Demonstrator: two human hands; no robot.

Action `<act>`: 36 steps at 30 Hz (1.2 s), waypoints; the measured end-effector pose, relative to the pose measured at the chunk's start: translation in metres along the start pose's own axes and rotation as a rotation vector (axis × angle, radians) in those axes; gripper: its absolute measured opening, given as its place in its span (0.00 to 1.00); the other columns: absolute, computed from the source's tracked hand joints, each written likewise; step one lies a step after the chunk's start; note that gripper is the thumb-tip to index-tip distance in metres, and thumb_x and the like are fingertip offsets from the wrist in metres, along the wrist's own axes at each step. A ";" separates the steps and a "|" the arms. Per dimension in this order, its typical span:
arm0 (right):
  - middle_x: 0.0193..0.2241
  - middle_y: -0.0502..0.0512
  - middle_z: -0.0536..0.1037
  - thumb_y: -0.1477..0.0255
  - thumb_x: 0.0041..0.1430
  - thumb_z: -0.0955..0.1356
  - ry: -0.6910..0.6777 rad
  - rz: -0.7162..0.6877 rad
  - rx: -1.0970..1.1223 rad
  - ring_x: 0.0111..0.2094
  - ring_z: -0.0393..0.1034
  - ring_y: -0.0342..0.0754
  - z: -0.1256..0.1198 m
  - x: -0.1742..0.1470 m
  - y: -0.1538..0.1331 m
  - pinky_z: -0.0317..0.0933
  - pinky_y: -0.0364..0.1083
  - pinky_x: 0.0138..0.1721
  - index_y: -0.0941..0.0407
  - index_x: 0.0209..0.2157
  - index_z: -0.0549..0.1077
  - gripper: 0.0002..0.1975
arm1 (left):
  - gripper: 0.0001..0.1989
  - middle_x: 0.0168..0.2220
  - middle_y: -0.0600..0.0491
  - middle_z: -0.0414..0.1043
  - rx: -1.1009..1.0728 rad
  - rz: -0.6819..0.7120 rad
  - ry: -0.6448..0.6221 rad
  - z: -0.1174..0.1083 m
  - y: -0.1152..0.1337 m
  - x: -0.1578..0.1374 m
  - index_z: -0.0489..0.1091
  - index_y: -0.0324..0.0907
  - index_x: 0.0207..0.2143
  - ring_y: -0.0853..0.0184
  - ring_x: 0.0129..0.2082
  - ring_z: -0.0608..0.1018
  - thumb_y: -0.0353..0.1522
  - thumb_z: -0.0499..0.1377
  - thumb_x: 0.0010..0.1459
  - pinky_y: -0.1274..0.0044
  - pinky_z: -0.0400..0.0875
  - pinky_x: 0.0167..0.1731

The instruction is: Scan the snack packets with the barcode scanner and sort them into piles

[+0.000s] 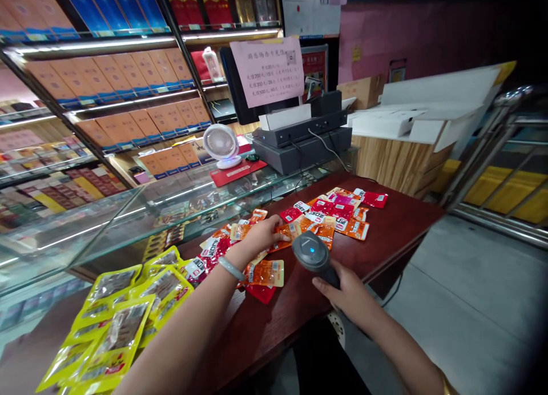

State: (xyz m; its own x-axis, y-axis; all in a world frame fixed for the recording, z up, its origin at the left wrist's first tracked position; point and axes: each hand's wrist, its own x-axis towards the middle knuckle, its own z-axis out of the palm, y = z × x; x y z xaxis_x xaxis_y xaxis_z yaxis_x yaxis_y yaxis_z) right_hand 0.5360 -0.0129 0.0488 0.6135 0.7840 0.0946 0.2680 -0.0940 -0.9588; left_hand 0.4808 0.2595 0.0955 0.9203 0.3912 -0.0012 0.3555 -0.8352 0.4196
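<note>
In my right hand (349, 292) is a dark grey barcode scanner (311, 252), fingers wrapped round its handle and a blue light on top of its head. My left hand (268, 233), with a pale bangle at the wrist, reaches into a spread of small red and orange snack packets (329, 208). Its fingers are bent and closed on an orange packet (291, 232) among them. Another orange packet (266, 273) lies just below this hand. Larger yellow snack packets (124, 326) are piled at the left, beside my left forearm.
The packets lie on a dark red-brown tabletop (295, 309). Behind it runs a glass display counter (141, 212) with a small white fan (221, 144), a monitor (234, 87) bearing a paper sign, and a cash drawer (299, 149). A metal railing (483, 155) stands at the right.
</note>
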 end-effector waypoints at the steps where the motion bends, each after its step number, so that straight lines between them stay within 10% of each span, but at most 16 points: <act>1: 0.49 0.62 0.83 0.60 0.59 0.71 0.006 -0.004 0.012 0.51 0.77 0.62 0.000 0.001 -0.002 0.68 0.56 0.53 0.56 0.52 0.75 0.22 | 0.16 0.35 0.54 0.76 -0.003 0.004 0.002 0.001 0.001 -0.001 0.69 0.44 0.44 0.64 0.33 0.78 0.37 0.65 0.54 0.77 0.67 0.32; 17: 0.35 0.58 0.85 0.55 0.58 0.71 0.090 0.014 0.017 0.40 0.80 0.59 -0.013 0.024 -0.004 0.72 0.50 0.44 0.57 0.46 0.78 0.21 | 0.24 0.35 0.51 0.77 -0.632 -0.059 0.135 0.030 0.006 0.060 0.71 0.39 0.43 0.68 0.32 0.77 0.49 0.63 0.57 0.77 0.70 0.34; 25: 0.28 0.55 0.82 0.55 0.57 0.71 0.055 0.048 -0.065 0.31 0.78 0.55 -0.018 0.033 -0.003 0.70 0.48 0.34 0.58 0.45 0.78 0.22 | 0.29 0.52 0.34 0.76 0.470 -0.392 0.174 -0.018 -0.055 0.065 0.78 0.39 0.45 0.45 0.56 0.74 0.54 0.64 0.53 0.63 0.68 0.53; 29: 0.21 0.50 0.78 0.56 0.57 0.70 0.028 0.085 -0.040 0.23 0.74 0.51 -0.017 0.033 -0.001 0.68 0.46 0.28 0.57 0.44 0.78 0.21 | 0.34 0.52 0.35 0.77 0.501 -0.451 -0.060 -0.026 -0.077 0.063 0.79 0.43 0.43 0.42 0.56 0.75 0.58 0.66 0.43 0.62 0.68 0.52; 36: 0.26 0.54 0.83 0.57 0.56 0.71 0.055 0.068 -0.039 0.31 0.79 0.56 -0.020 0.030 0.002 0.71 0.47 0.33 0.55 0.45 0.78 0.20 | 0.28 0.48 0.38 0.79 0.289 -0.395 0.023 -0.029 -0.067 0.072 0.75 0.42 0.48 0.48 0.49 0.79 0.47 0.69 0.47 0.65 0.67 0.49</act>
State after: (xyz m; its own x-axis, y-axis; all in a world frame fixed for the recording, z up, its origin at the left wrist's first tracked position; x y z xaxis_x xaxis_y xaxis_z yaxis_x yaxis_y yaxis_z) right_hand 0.5697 -0.0019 0.0552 0.6710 0.7401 0.0451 0.2524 -0.1708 -0.9524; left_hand 0.5185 0.3552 0.0938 0.7033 0.7054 -0.0885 0.7105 -0.6931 0.1217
